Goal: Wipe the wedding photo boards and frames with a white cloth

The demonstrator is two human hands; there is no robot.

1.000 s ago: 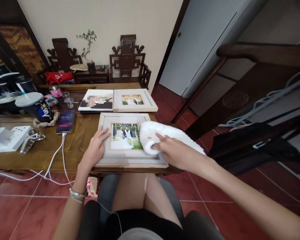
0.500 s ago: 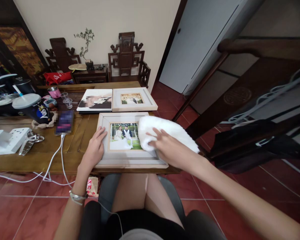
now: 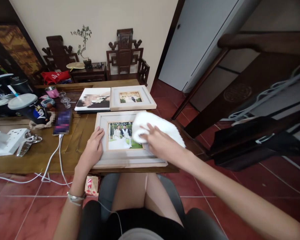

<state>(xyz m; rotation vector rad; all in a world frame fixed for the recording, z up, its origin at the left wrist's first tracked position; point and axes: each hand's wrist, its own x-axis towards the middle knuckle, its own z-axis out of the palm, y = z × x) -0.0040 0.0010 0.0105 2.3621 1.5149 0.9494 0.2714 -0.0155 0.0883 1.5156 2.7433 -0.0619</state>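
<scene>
A pale wooden picture frame (image 3: 126, 160) with a wedding photo lies flat at the near edge of the wooden table (image 3: 40, 153). My left hand (image 3: 92, 150) rests flat on the frame's left border, fingers stretched out. My right hand (image 3: 158, 142) presses a fluffy white cloth (image 3: 162, 126) onto the right part of the photo glass, fingers spread over the cloth.
Behind lie a second framed photo (image 3: 132, 98) and a canvas print (image 3: 93, 99). To the left are a phone (image 3: 62, 122) on a white cable, a power strip (image 3: 5, 142), cups and a tumbler (image 3: 27, 106). Dark wooden furniture (image 3: 252, 110) stands at right.
My right hand has slid the white cloth leftwards, from the frame's right border onto the photo. My left hand has stayed on the left border.
</scene>
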